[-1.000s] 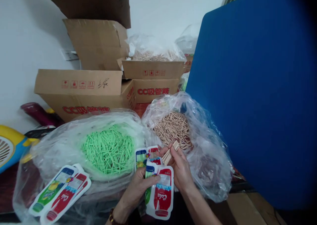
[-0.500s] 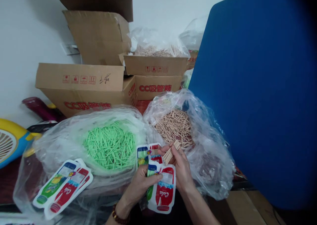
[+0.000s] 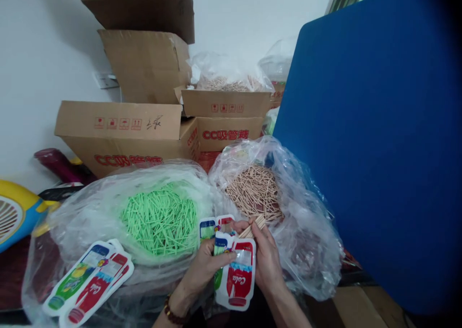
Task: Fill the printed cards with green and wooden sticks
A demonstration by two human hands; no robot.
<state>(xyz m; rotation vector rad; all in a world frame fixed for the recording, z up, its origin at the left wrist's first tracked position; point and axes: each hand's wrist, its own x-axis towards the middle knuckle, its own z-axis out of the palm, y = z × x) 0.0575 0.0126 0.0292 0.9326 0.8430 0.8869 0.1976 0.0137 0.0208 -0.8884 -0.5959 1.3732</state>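
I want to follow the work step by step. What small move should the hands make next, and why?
Probably slide the tan sticks in the right hand down into the cola pouch that the left hand holds, because the sticks' lower ends already sit at its top edge.

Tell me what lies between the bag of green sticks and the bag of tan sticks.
In the head view, the cola-printed pouches held by the left hand sit there at the near edge.

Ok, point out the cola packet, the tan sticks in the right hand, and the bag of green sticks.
cola packet [image 3: 239, 277], head view, red label.
tan sticks [image 3: 254, 225], head view, bundle's upper end.
bag of green sticks [image 3: 90, 207], head view, clear plastic.
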